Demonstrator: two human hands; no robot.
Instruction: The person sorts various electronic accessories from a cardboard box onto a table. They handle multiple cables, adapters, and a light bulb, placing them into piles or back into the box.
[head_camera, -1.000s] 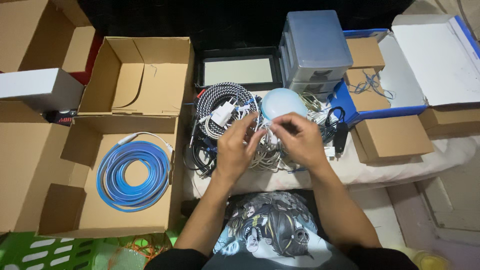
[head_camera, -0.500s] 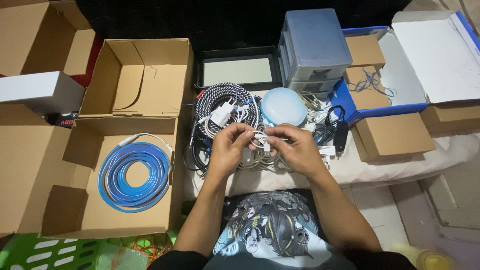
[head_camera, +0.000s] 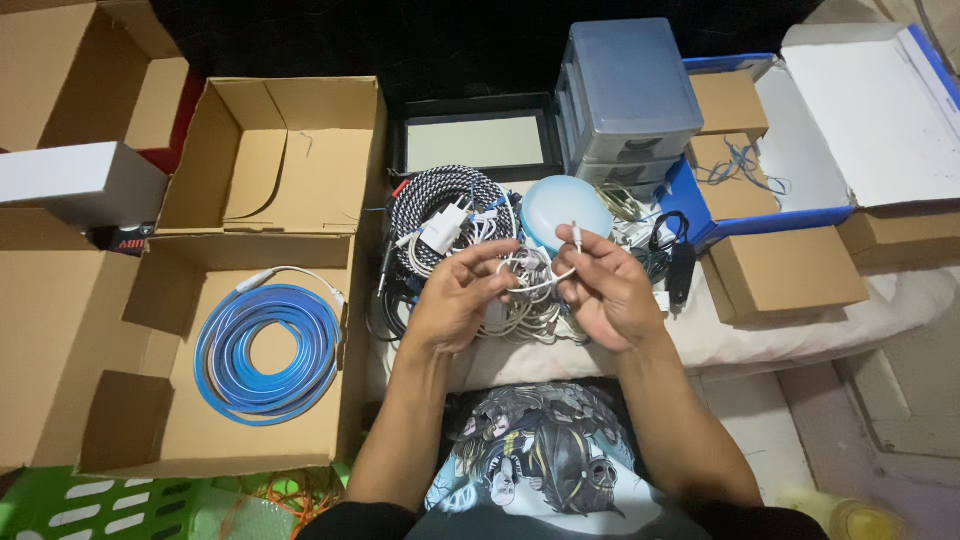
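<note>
- The left hand (head_camera: 455, 300) and right hand (head_camera: 605, 290) are pinching a thin white cable (head_camera: 535, 283) above the cable pile (head_camera: 520, 310), mid-mattress.
- Keeping the loop slack is helping untangling.

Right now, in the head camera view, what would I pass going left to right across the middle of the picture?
White box → blue cable coil in its cardboard box → left hand → thin white cable → right hand → closed small cardboard box.
</note>
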